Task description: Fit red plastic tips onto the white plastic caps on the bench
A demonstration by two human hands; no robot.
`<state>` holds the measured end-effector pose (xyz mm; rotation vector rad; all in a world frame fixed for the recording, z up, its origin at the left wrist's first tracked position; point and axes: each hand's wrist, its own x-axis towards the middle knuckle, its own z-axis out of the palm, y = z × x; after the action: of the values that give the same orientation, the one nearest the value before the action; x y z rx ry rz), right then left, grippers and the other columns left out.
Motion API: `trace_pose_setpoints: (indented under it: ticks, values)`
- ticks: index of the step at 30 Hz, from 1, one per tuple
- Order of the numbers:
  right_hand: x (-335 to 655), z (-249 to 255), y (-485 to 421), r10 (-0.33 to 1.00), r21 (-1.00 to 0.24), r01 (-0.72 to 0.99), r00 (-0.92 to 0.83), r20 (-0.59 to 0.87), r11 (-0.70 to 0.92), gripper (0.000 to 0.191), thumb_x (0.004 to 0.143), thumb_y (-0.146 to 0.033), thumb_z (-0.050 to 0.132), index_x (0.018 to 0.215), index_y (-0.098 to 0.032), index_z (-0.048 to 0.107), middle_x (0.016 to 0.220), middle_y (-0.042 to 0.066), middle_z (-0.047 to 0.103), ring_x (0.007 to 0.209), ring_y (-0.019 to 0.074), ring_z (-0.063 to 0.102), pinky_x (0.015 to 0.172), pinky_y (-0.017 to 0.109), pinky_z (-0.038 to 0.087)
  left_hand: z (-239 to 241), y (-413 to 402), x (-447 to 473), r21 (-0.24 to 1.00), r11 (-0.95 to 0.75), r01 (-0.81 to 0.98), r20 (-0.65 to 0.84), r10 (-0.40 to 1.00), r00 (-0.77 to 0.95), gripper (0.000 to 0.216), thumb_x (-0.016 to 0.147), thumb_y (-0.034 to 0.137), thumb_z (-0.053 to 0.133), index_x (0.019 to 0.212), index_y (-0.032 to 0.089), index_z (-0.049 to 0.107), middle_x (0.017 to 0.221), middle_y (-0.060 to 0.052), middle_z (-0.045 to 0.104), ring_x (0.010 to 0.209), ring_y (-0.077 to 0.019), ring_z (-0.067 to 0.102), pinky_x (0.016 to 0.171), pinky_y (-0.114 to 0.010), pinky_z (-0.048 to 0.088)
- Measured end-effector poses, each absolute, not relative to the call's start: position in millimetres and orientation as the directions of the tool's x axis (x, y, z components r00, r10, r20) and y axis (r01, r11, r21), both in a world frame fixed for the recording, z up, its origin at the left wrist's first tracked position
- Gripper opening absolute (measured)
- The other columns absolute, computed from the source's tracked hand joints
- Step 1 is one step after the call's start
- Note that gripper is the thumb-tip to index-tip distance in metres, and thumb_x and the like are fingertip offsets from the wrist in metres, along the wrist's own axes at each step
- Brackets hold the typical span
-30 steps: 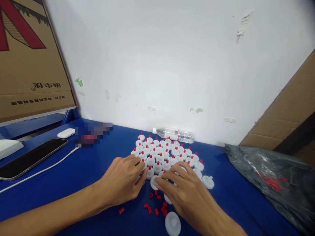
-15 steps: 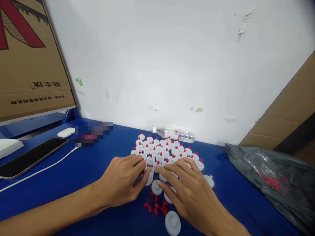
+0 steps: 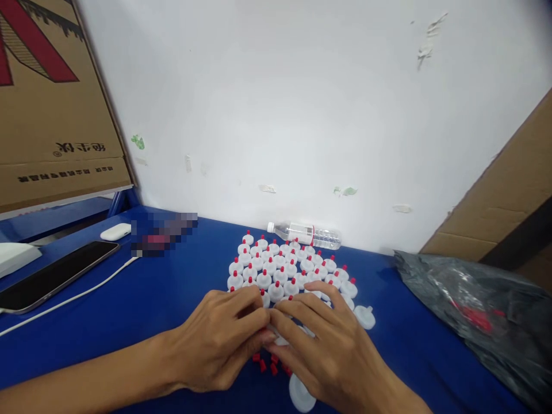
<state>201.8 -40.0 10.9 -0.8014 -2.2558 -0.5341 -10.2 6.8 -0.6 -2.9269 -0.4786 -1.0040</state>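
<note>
My left hand and my right hand meet at the fingertips, low over the table. The right thumb and fingers close around a white spouted cap, mostly hidden by them. My left thumb and forefinger pinch together at its edge; what they hold is covered. Beyond the hands, several white spouted caps with red tips stand upright in a close group. Loose red tip caps lie just below the fingers, partly covered. Nearer to me is a bare white spouted cap, and another one lies right of my right hand.
A clear plastic bottle lies against the wall. On the left are a phone, a white cable and a white case. A dark plastic bag with red pieces lies right. Cardboard stands at the left.
Both hands have come together and slightly nearer to me. The right fingers have closed on a white spouted cap that lay on the table. More of the red-tipped group shows.
</note>
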Motion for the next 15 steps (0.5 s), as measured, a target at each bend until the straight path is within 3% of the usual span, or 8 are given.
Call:
trace_pose_setpoints:
  ticks: [6,10,15]
  values:
    - [228.3,21.2,-32.8,0.342,0.314,0.722,-0.605,0.719,0.617,0.026,0.099,-0.006,0.049,0.116,-0.016,0.067,0.113,0.006,0.076,0.092,0.0175,0.068,0.099,0.042,0.041,1.1,10.4,-14.3,0.226,-0.941,0.250,0.637,0.337,0.693,0.021,0.097,0.008,0.038,0.081,0.023,0.037,0.073,0.002,0.043,0.061,-0.0153,0.041,0.055,-0.032,0.027]
    - [264.3,24.8,-20.4,0.482,0.178,0.873,-0.409,0.775,0.454,0.020,0.099,-0.014,0.057,0.115,-0.021,0.064,0.118,0.005,0.074,0.095,0.0202,0.068,0.096,0.043,0.041,2.5,9.0,-12.8,0.212,-0.944,0.254,0.616,0.331,0.715,0.021,0.095,0.008,0.041,0.080,0.022,0.039,0.071,0.001,0.045,0.064,-0.0168,0.042,0.057,-0.033,0.026]
    - [284.3,25.9,-11.4,0.578,0.075,0.905,-0.329,0.747,0.419,0.007,0.099,-0.022,0.057,0.105,-0.022,0.060,0.110,0.004,0.074,0.093,0.0208,0.067,0.096,0.042,0.041,0.6,5.6,-7.1,0.197,-0.908,0.370,0.462,0.419,0.782,0.010,0.094,0.016,0.047,0.086,0.021,0.051,0.081,-0.004,0.056,0.078,-0.0205,0.050,0.058,-0.033,0.030]
